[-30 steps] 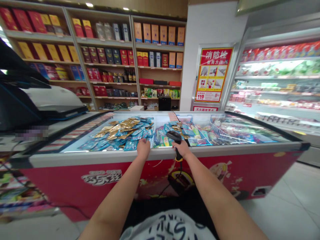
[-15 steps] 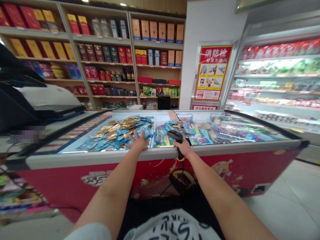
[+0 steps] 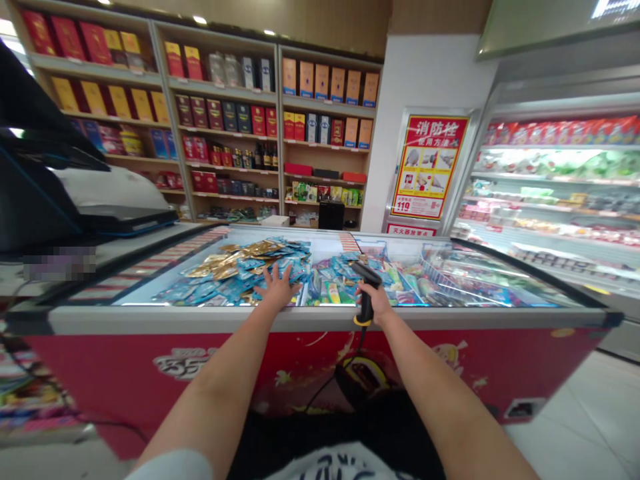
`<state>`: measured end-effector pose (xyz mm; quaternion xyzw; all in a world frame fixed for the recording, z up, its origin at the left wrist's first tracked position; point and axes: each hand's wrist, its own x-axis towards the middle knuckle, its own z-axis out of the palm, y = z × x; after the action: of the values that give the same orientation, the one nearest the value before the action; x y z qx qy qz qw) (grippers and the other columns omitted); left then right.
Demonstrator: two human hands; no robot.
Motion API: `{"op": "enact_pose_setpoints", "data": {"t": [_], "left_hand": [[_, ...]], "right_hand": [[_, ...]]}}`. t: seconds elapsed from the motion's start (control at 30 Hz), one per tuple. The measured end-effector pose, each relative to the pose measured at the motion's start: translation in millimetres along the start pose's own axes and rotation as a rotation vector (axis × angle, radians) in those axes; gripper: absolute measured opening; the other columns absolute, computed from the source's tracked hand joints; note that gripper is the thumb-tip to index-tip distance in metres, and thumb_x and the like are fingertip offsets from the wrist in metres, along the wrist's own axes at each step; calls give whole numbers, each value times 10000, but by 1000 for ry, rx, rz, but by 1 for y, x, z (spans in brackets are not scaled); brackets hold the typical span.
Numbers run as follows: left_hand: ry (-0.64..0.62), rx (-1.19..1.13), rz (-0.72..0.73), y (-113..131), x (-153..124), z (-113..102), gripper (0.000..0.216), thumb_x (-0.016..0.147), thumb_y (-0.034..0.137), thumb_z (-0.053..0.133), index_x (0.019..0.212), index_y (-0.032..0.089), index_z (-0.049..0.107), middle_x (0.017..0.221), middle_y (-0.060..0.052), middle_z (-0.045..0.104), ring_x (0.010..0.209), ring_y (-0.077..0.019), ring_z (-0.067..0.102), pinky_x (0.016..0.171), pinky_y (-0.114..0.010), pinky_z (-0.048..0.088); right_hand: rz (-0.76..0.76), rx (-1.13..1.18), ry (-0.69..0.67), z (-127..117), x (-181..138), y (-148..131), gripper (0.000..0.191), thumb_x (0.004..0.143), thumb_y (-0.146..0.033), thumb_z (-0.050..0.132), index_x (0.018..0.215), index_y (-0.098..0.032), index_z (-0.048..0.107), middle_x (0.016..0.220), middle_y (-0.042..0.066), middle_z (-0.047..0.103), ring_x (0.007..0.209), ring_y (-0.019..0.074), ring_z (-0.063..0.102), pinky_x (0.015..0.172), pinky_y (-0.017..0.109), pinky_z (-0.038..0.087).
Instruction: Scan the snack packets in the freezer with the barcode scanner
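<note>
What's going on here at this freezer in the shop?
A person stands at a red chest freezer in a shop. Their left hand is spread flat, fingers open, on the glass lid over a heap of blue and gold packets. Their right hand grips a black handheld scanner, its head pointing over the freezer and its cable hanging down the front. Shelves of boxed goods stand behind, and an open cooler is at the right.
</note>
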<state>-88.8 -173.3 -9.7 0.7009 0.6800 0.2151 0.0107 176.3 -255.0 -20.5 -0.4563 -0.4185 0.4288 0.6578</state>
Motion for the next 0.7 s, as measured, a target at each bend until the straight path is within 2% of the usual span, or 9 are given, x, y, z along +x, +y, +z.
{"op": "enact_pose_setpoints", "data": {"t": [0.1,0.2,0.33,0.47,0.7], "left_hand": [[27,59,28,-4,-4,-1,681,901,587,386,1525,343,265,1630,-103,104,1477,-402,-25,1017,-744,218],[62,112,41,-6,-9,-1,648,917,562,363,1519,334,286,1620,-106,161,1483,-376,18,1026,-718,244],[93,131,-4,-2,-16,-1,639,916,568,368,1510,341,305,1602,-112,223,1472,-388,76,1021,-731,224],[179,114,-3,9,-21,6,641,912,555,407,1492,285,364,1570,-152,282,1449,-415,139,1061,-674,215],[281,74,6,15,-32,8,580,943,485,369,1458,223,424,1545,-142,336,1447,-381,171,1104,-589,219]], "right_hand": [[16,126,43,0,6,-2,272,609,-413,713,703,-176,617,611,18,641,449,137,544,464,281,459],[3,158,44,2,8,1,278,611,-416,712,723,-181,613,609,11,634,459,137,544,503,293,485],[-28,88,-25,0,6,5,281,615,-407,730,698,-164,617,584,18,630,467,128,539,505,274,456],[-41,-28,-92,-5,2,6,292,616,-403,740,701,-147,628,572,27,638,463,129,538,468,258,414],[-51,-83,-81,-5,0,4,283,621,-411,715,677,-148,627,569,33,641,460,137,542,463,265,414]]}}
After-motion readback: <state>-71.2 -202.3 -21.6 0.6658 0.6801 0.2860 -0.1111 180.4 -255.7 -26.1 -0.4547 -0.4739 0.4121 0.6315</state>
